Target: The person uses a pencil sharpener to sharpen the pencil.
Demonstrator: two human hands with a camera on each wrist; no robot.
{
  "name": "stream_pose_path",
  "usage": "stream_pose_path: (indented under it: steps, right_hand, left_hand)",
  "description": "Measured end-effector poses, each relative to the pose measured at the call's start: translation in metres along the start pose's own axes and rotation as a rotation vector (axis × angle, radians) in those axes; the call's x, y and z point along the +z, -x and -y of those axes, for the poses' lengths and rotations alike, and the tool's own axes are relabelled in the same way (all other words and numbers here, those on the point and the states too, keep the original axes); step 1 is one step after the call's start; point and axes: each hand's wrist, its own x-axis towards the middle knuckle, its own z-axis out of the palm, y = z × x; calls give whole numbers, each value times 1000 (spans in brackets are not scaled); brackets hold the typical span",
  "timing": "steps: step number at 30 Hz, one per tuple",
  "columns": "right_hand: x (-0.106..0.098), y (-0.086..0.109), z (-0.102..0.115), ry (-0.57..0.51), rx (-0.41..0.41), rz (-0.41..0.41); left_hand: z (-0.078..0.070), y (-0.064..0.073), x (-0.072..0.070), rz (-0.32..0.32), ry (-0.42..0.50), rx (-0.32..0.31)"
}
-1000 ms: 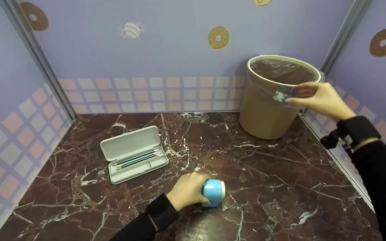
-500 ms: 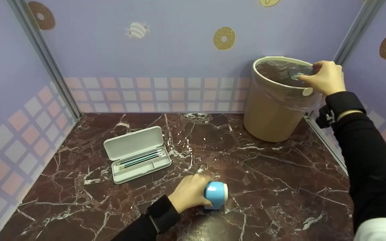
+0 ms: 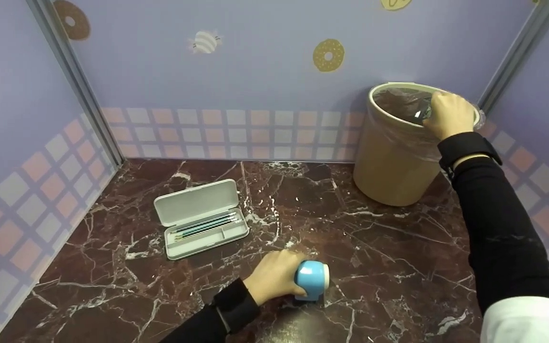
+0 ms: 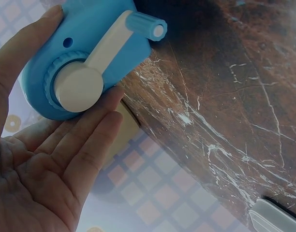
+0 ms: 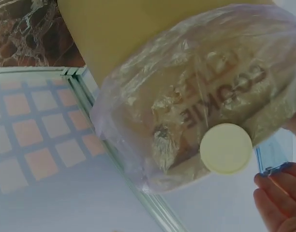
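My left hand (image 3: 277,276) grips a blue hand-crank pencil sharpener (image 3: 310,280) near the front of the table. In the left wrist view its white crank arm (image 4: 111,44) ends in a ribbed blue knob (image 4: 144,26); the thumb and fingers lie along the body. My right hand (image 3: 452,114) is over the mouth of the beige trash bin (image 3: 391,166). Between thumb and fingers it pinches a clear bluish shavings drawer (image 5: 275,153), mostly hidden by the hand in the head view. A clear plastic liner (image 5: 138,111) hangs over the bin's rim.
An open white pencil case (image 3: 197,202) holding several pencils (image 3: 208,226) stands left of the middle on the dark marbled table (image 3: 312,219). White specks are scattered behind the sharpener. Patterned walls (image 3: 265,62) enclose the back and both sides.
My right hand has gone from the bin's front to over its mouth, turning palm down with the shavings drawer. The left hand stays on the pencil sharpener. The head view has shifted slightly.
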Motion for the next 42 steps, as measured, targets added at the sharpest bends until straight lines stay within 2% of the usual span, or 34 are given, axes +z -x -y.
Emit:
stream_pose_path:
  steps: [3, 9, 12, 16, 20, 27, 32, 42]
  right_hand:
    - [4, -1, 1, 68, -122, -56]
    - [15, -4, 3, 204, -404, -222]
    - [16, -5, 5, 273, -533, -272]
    - [16, -7, 5, 358, -676, -329]
    - [19, -9, 4, 439, -771, -353]
    - [19, -9, 1, 548, -892, -334]
    - [18, -8, -4, 563, -917, -325]
    - [13, -9, -3, 578, -931, -336]
  left_hand:
    - [-1, 0, 0, 3, -9, 0]
    - [-1, 0, 0, 2, -25, 6]
    - [0, 0, 0, -2, -33, 2]
    - [0, 1, 0, -7, -32, 2]
    - [0, 1, 0, -2, -28, -1]
    - [0, 1, 0, -7, -17, 1]
    - [-1, 1, 0, -2, -2, -2]
    - [0, 1, 0, 11, -42, -15]
